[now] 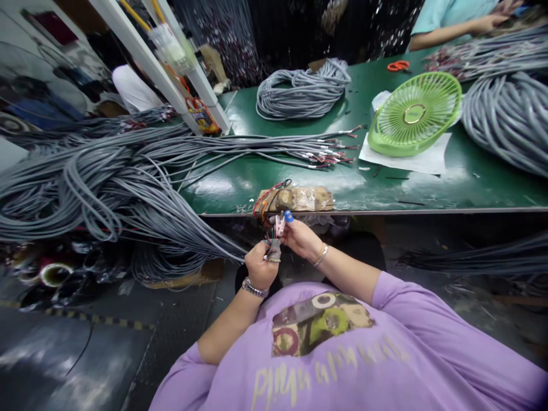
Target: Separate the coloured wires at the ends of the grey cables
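Observation:
My left hand (259,266) is closed round the stripped end of a grey cable (201,240) that runs off to the left. Thin coloured wires (270,234) stick up from that end. My right hand (300,237), with a blue cap on one fingertip, pinches a small pale connector (279,224) at the tips of those wires. Both hands work just below the front edge of the green table (428,191), close to my purple shirt. A taped brown block (299,198) with red and black wires lies on the table edge right above the hands.
A big heap of grey cables (98,182) fills the left. A bundle with stripped ends (299,149) lies across the table, a cable coil (302,91) behind it. A green fan (414,114) on white paper, orange scissors (398,65) and another person's arm (454,28) are at right.

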